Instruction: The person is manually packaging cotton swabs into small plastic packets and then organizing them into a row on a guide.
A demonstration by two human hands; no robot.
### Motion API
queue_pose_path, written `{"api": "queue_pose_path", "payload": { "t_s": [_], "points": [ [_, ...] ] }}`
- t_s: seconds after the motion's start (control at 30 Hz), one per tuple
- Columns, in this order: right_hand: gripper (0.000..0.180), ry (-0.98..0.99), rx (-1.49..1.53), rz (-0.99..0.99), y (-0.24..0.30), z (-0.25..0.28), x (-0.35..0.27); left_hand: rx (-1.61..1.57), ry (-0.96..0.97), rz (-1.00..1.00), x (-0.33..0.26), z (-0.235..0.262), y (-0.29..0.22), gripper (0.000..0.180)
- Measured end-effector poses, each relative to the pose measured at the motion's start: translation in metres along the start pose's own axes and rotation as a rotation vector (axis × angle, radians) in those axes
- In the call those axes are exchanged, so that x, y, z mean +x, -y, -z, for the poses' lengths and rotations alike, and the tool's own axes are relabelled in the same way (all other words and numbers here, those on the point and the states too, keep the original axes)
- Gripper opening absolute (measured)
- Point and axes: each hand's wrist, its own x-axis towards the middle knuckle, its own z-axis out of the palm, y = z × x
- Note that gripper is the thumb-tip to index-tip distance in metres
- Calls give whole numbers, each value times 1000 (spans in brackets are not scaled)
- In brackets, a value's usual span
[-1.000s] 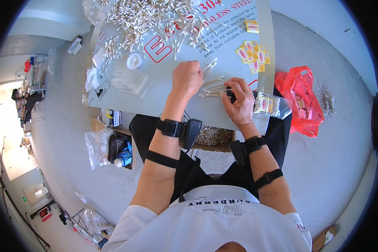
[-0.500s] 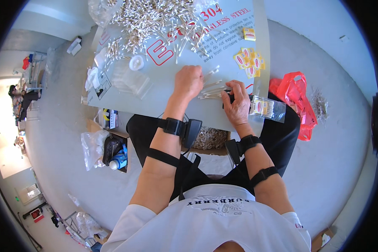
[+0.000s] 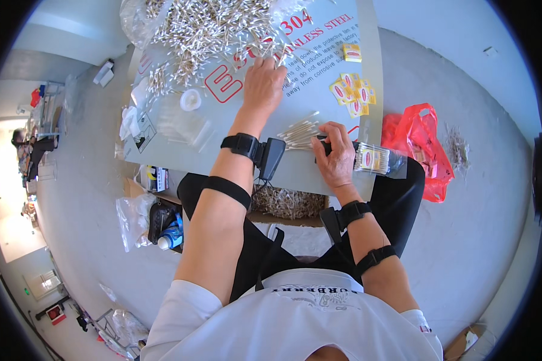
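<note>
A big heap of white cotton swabs (image 3: 214, 27) covers the far part of the grey table (image 3: 307, 174). My left hand (image 3: 264, 81) is stretched forward to the near edge of that heap, fingers down among the swabs. My right hand (image 3: 337, 153) rests near the table's front edge, closed around a bundle of swabs (image 3: 298, 132) whose ends fan out to the left. Just right of that hand lies a clear packet of swabs (image 3: 376, 159) with a yellow label.
Small yellow labels (image 3: 352, 96) lie at the table's right side. A red plastic bag (image 3: 424, 144) sits on the floor to the right. A white round lid (image 3: 190, 100) and clear packets (image 3: 183, 126) lie at left. A box of swabs (image 3: 289, 201) sits under the table.
My left hand has left the bundle by my right hand and reached forward to the swab heap. My right hand stays on the bundle.
</note>
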Motion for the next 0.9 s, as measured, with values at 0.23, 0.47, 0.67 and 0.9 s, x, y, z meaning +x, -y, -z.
{"api": "queue_pose_path", "payload": {
  "t_s": [0.23,0.47,0.67,0.9],
  "points": [
    [18,-33,50,-19,-4,0,0,-66,134,-98,-11,5,-25,4],
    [11,-124,99,-23,-9,-2,-1,-291,239,58,-57,21,-52,7],
    [10,-171,110,-8,-7,-3,-2,-176,92,162,-87,19,-83,54],
    [10,-198,118,10,-8,-2,-2,-118,236,226,-96,6,-95,74]
  ]
}}
